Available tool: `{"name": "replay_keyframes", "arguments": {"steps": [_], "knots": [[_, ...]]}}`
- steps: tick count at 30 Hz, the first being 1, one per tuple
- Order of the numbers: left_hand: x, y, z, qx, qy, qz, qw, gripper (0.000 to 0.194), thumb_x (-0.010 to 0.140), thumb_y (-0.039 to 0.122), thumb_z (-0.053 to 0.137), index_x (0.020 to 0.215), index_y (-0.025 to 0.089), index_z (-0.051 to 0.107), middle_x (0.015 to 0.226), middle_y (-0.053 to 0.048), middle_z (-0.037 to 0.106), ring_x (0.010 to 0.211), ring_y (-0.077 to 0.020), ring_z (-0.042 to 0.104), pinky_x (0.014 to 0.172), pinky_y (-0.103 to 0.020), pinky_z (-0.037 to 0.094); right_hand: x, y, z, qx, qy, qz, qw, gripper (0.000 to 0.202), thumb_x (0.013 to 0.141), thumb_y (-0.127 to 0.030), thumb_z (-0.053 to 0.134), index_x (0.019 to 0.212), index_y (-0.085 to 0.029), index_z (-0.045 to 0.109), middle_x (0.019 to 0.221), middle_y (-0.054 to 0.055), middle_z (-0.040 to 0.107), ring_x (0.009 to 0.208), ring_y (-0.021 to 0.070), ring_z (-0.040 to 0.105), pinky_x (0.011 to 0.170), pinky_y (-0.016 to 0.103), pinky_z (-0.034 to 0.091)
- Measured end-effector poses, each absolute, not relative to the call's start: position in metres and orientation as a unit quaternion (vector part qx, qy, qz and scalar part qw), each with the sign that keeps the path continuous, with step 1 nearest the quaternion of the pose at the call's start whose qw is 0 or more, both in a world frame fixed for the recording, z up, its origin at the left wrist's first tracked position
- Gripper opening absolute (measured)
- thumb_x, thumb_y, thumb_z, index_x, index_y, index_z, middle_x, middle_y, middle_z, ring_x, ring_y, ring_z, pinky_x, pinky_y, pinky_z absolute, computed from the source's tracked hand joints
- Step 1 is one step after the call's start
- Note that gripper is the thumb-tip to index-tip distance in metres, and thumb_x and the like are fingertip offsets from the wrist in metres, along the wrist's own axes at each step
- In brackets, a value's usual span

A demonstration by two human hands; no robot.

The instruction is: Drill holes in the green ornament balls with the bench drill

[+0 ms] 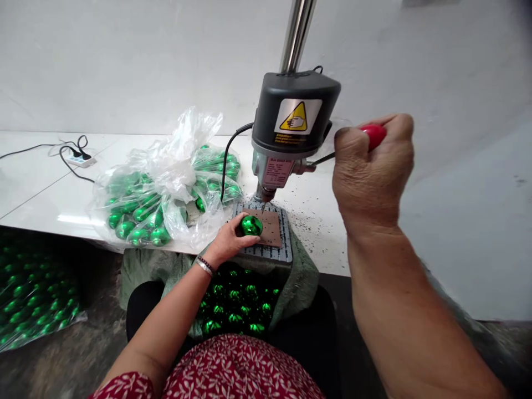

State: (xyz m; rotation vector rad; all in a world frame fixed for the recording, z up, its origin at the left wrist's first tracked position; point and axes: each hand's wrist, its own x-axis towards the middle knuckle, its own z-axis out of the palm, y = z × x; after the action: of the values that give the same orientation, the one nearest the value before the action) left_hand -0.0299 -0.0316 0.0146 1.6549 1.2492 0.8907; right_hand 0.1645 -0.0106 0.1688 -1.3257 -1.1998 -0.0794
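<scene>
Two hands: both are occupied at a small grey bench drill press standing on the white worktop.
Left hand: the left hand is clenched around a shiny green metallic ball, which is pressed onto a brown backing board on the ribbed grey drill table.
Right hand: the right hand is closed tight on the red knob of the feed lever, at the right of the drill head.
Drill bit: the thin drill bit hangs just above the ball, near its far edge; contact cannot be made out.
Step in hand: drilling of the ball appears to be about to begin or just under way.
Next move: a steady pull on the lever is called for, with the ball held firmly so that the bit does not skid off the glossy curve towards the fingers.
Left of the drill: a clear plastic bag of similar green balls lies on the worktop.
Near edge: a green cloth sack of more green balls hangs below the drill table.
Far left: a white power strip with black cables is seen.
</scene>
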Motion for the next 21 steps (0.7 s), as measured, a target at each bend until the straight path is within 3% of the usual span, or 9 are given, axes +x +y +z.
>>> {"name": "replay_keyframes", "arguments": {"steps": [8,14,17,21], "knots": [[-0.06,-0.08,0.02,0.537,0.442,0.4,0.597,0.067,0.072,0.04,0.076,0.133,0.02,0.056,0.124,-0.007,0.067,0.109,-0.0217,0.063,0.096,-0.034,0.051,0.169,-0.003,0.158,-0.563,-0.532,-0.049,0.63,0.014,0.086,-0.026,0.055,0.089,-0.017,0.044,0.079,-0.004,0.048,0.069,0.0033,0.04,0.073,0.022,0.039],[-0.074,-0.101,0.01,0.376,0.442,0.371,0.725,0.057,0.068,0.055,0.079,0.112,0.022,0.064,0.106,-0.007,0.07,0.083,-0.0168,0.069,0.081,-0.033,0.056,0.168,-0.002,0.16,-0.579,-0.528,-0.032,0.621,0.01,0.087,-0.02,0.051,0.089,-0.016,0.042,0.08,-0.003,0.048,0.073,0.0034,0.042,0.077,0.023,0.04],[-0.081,-0.106,0.005,0.368,0.442,0.36,0.734,0.056,0.069,0.059,0.077,0.112,0.024,0.065,0.106,-0.008,0.071,0.084,-0.0171,0.07,0.081,-0.032,0.056,0.168,-0.002,0.159,-0.561,-0.534,-0.057,0.631,0.01,0.086,-0.018,0.052,0.088,-0.017,0.042,0.078,-0.004,0.047,0.07,0.0026,0.041,0.074,0.022,0.041],[-0.093,-0.113,0.012,0.46,0.492,0.319,0.667,0.072,0.073,0.057,0.074,0.135,0.024,0.057,0.113,-0.009,0.07,0.077,-0.0153,0.067,0.076,-0.032,0.056,0.167,-0.003,0.16,-0.552,-0.525,-0.06,0.644,0.013,0.084,-0.014,0.055,0.084,-0.017,0.043,0.074,-0.006,0.046,0.067,0.0016,0.039,0.069,0.021,0.039]]}}
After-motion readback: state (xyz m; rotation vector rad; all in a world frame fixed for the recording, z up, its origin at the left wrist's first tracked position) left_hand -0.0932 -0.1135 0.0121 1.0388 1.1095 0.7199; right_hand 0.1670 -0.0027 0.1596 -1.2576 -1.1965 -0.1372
